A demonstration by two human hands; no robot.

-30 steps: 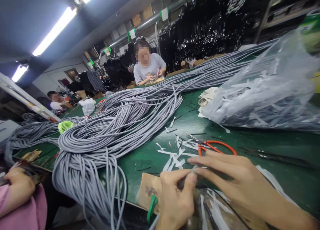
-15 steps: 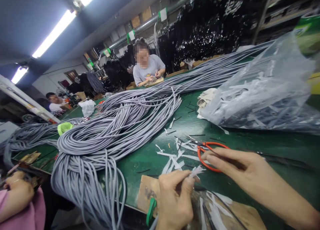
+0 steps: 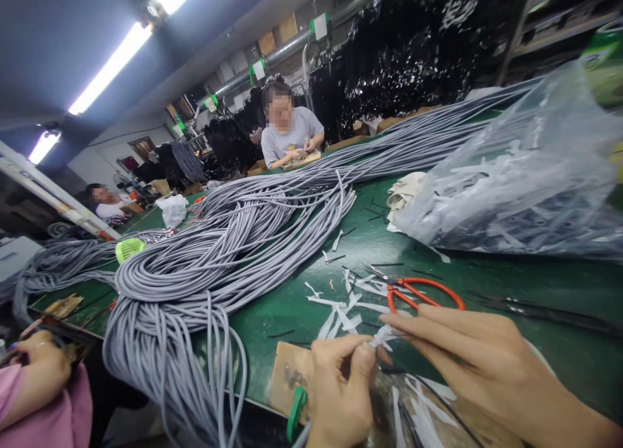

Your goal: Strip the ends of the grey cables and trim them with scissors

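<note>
My left hand (image 3: 343, 389) is closed, thumb against forefinger, around a cable end with a frayed white tuft (image 3: 383, 335) sticking out. A bit of grey cable shows below that hand. My right hand (image 3: 491, 363) reaches in from the right, its fingertips closed on the tuft; its thumb is mostly hidden. Just beyond the right fingers lie red-handled scissors (image 3: 455, 297), blades toward the upper left. Under my hands is a wooden board (image 3: 282, 370) with a green clip-like piece (image 3: 295, 412) beside my left hand. White strips (image 3: 423, 419) and a thin black cord (image 3: 450, 406) lie on it.
Thick bundles of grey cable (image 3: 195, 266) cover the green table's left and back. A clear plastic bag (image 3: 511, 201) of white strips stands right, beside a cream cloth (image 3: 403, 195). A long dark tool (image 3: 559, 311) lies right. Co-workers (image 3: 292, 133) sit across and at left.
My right hand has moved from beside the scissors' handles to the white tuft at my left fingertips. The left hand keeps its hold. The view has shifted slightly.
</note>
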